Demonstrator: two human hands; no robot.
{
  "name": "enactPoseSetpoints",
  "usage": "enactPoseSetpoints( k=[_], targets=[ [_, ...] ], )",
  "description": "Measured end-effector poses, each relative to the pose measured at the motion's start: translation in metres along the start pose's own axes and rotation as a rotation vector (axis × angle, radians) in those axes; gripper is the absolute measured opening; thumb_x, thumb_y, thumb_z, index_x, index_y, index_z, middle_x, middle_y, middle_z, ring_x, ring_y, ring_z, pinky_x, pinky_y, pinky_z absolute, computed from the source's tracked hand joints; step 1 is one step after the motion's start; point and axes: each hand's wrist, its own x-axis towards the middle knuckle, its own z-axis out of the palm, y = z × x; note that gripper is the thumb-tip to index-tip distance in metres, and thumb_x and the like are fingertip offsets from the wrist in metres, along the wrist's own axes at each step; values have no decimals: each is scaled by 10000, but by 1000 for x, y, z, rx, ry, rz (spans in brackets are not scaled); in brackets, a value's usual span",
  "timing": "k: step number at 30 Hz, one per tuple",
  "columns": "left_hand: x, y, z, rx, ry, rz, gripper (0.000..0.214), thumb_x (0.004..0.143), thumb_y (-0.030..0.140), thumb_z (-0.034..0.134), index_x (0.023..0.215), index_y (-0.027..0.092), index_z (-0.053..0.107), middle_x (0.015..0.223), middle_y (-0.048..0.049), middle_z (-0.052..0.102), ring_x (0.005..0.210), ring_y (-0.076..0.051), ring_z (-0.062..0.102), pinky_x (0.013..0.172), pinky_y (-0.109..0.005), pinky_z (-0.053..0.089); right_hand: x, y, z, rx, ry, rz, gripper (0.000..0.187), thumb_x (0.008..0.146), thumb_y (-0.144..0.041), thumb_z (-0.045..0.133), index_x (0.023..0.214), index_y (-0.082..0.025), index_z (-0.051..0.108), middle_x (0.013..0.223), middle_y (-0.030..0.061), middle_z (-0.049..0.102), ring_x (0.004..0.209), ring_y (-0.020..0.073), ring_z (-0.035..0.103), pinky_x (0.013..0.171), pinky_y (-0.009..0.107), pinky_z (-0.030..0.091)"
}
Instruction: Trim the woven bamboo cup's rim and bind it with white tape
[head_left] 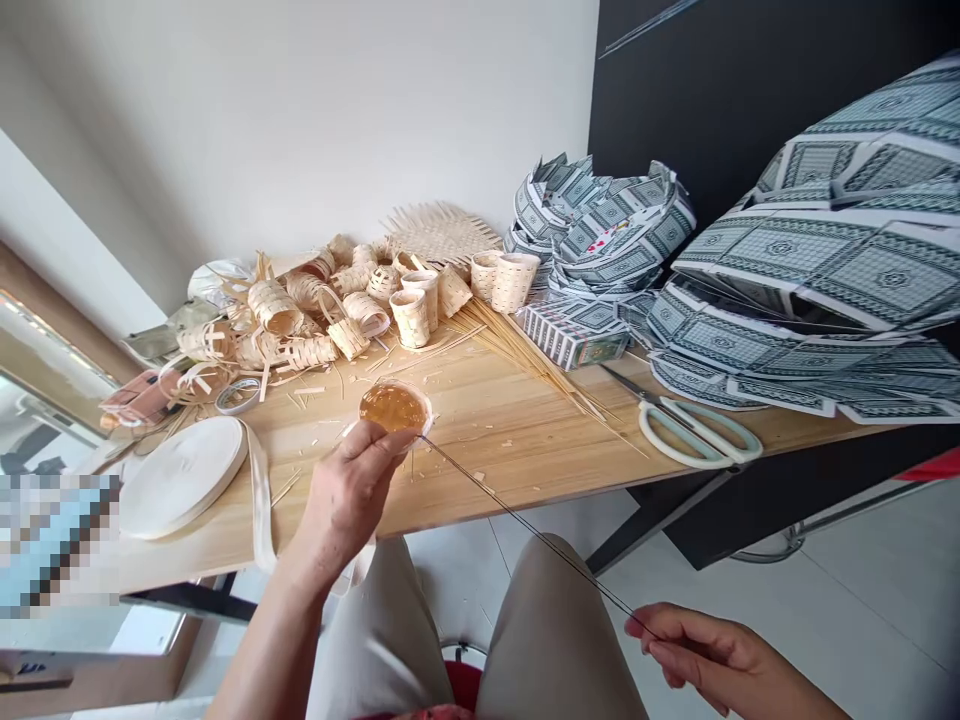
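Note:
My left hand [352, 490] grips the near rim of a small clear cup of amber liquid [393, 406] that rests on the wooden table [495, 450]. My right hand [694, 650], low over my right knee, pinches the end of a long thin dark stick [525, 520]. The stick runs up and left, and its far tip meets the cup's edge. Both hands are closed on what they hold.
Several small woven baskets [412, 315] and woven strips [300, 320] fill the table's back. Loose thin sticks [540, 365], scissors with pale handles [694, 430], a roll of white tape [180, 475] and stacks of patterned folded cards [810, 290] lie around.

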Motion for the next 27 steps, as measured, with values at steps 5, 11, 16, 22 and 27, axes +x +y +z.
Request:
enactPoseSetpoints(
  k=[5,11,16,22,27],
  targets=[
    [-3,8,-11,-32,-59,9,206,882,148,446,980,154,626,734,-15,574,624,-82,570,546,-151,438,-12,-9,2,180,161,41,347,621,-434,690,888,-214,660,758,24,608,545,117,484,438,212,346],
    [-9,17,-27,-138,-124,-25,217,881,144,440,982,150,633,745,-29,582,646,-102,578,580,-177,441,-34,-48,12,378,833,-283,248,654,-334,730,812,-239,564,783,-9,494,630,107,457,539,237,396],
    [-11,28,-36,-274,-120,-51,215,870,126,454,981,161,634,769,-32,591,685,-106,583,601,-179,451,-52,-119,66,-481,696,-1203,145,797,-106,580,854,-239,586,828,23,566,714,141,535,640,270,431],
    [-15,37,-45,-383,-138,-102,220,846,95,487,979,165,648,851,-50,627,764,-127,615,651,-204,470,-33,-157,109,-850,466,-1671,203,853,-27,445,792,-115,618,719,55,597,661,146,486,618,283,414],
    [-18,37,-51,-415,-140,-102,237,838,100,498,982,188,664,799,-37,631,740,-130,611,637,-208,475,-27,-162,109,-1010,410,-1768,218,860,-66,459,724,-126,619,656,29,581,640,146,458,595,292,374]
  ],
)
